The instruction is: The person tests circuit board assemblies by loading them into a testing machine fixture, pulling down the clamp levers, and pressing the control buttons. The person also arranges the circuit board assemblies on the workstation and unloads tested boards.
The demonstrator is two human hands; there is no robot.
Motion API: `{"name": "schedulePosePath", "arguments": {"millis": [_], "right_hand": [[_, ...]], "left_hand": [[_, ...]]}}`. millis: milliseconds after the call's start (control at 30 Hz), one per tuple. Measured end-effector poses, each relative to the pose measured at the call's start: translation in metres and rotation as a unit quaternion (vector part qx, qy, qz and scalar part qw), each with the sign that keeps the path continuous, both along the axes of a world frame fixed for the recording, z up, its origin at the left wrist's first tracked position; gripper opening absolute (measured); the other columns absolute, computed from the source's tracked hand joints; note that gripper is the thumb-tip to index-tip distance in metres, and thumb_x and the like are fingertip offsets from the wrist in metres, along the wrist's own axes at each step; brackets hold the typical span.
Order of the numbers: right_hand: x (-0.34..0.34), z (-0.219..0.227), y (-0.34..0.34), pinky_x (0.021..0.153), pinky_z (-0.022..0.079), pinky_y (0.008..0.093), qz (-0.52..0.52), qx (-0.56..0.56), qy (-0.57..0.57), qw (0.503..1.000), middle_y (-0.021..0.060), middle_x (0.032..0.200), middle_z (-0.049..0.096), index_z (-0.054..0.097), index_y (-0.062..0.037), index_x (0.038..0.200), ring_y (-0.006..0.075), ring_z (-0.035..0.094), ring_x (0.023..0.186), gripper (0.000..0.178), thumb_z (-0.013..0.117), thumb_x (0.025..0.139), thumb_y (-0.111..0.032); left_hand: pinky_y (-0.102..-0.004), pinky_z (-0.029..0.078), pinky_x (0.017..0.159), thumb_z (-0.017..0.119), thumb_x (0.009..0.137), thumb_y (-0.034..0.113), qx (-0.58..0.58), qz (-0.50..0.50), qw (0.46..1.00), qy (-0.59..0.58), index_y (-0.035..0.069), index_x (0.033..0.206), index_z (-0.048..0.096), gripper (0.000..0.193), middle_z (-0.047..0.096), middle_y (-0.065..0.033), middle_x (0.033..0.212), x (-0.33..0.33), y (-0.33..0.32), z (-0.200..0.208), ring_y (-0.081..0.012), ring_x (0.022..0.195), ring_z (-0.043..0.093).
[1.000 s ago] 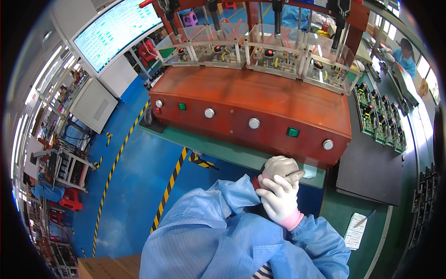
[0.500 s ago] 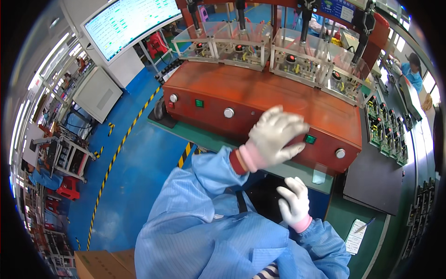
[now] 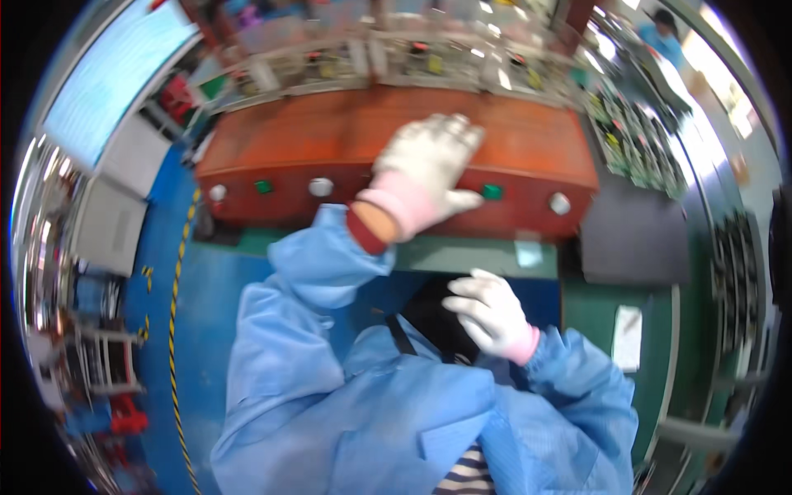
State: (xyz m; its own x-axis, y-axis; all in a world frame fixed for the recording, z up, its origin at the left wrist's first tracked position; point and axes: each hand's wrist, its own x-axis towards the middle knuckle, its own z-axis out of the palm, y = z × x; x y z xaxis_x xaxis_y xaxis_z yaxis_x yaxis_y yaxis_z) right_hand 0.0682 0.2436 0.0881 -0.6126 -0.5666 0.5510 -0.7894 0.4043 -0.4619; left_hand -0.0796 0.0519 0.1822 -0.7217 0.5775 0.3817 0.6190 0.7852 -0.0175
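Observation:
My left hand [image 3: 429, 165], in a white glove with a pink cuff, reaches over the front edge of a red machine box [image 3: 528, 148]. Its fingers are stretched out with the thumb apart and nothing in them; whether it touches the box I cannot tell. A green button [image 3: 492, 192] on the box's front sits just right of the thumb. My right hand [image 3: 491, 318], gloved the same way, hovers in front of my body, fingers spread and holding nothing. Clear-covered test fixtures [image 3: 421, 58] with circuit parts inside stand along the back of the box, blurred.
Several green circuit boards [image 3: 635, 140] lie in rows at the right. Nearer are a dark grey flat case [image 3: 634, 239] and a paper sheet [image 3: 627, 338] on the green bench. A large screen [image 3: 115, 82] stands at the far left. A person [image 3: 660, 37] is at the back right.
The view has shifted and blurred. My left hand has moved up and inward over the box's top; my right hand stays low, its fingers now pointing more to the left.

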Motion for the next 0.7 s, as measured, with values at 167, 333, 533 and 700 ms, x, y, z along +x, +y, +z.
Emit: {"name": "schedulePosePath", "arguments": {"millis": [167,333,533,700], "right_hand": [[-0.004,0.010,-0.004,0.108,0.045,0.0444,-0.031,-0.002,0.004,1.000,0.0103,0.119,0.066,0.070,-0.0081,0.110,0.0272,0.063,0.108,0.028,0.064,0.084,-0.007],[-0.009,0.026,-0.002,0.107,0.045,0.0442,-0.036,-0.001,0.025,0.999,0.0102,0.119,0.066,0.071,-0.0082,0.110,0.0274,0.063,0.107,0.027,0.064,0.084,-0.007],[-0.046,0.098,0.017,0.102,0.046,0.0413,-0.080,-0.019,0.085,0.993,0.0131,0.124,0.065,0.070,-0.0036,0.114,0.0314,0.062,0.109,0.032,0.061,0.083,-0.001],[-0.135,0.191,0.022,0.102,0.048,0.0406,-0.213,-0.269,0.033,0.939,0.0235,0.134,0.057,0.053,0.0016,0.138,0.0342,0.059,0.120,0.046,0.058,0.096,-0.018]], "left_hand": [[-0.0430,0.038,0.114,0.074,0.081,0.053,-0.028,0.030,0.999,-0.009,0.013,0.146,0.049,0.080,0.050,-0.0104,0.152,0.003,0.020,0.004,-0.0311,0.140,0.046],[-0.0424,0.040,0.112,0.072,0.083,0.054,-0.051,0.076,0.996,-0.009,0.014,0.145,0.050,0.077,0.049,-0.0088,0.152,0.007,0.027,0.004,-0.0297,0.139,0.047],[-0.0416,0.044,0.109,0.068,0.087,0.052,-0.074,0.057,0.995,0.015,0.016,0.148,0.048,0.073,0.050,-0.0094,0.152,0.003,0.015,0.007,-0.0300,0.139,0.048],[-0.0411,0.044,0.108,0.064,0.090,0.050,-0.107,0.028,0.994,-0.013,0.013,0.145,0.050,0.067,0.052,-0.0103,0.149,0.005,0.006,0.020,-0.0308,0.135,0.050]]}}
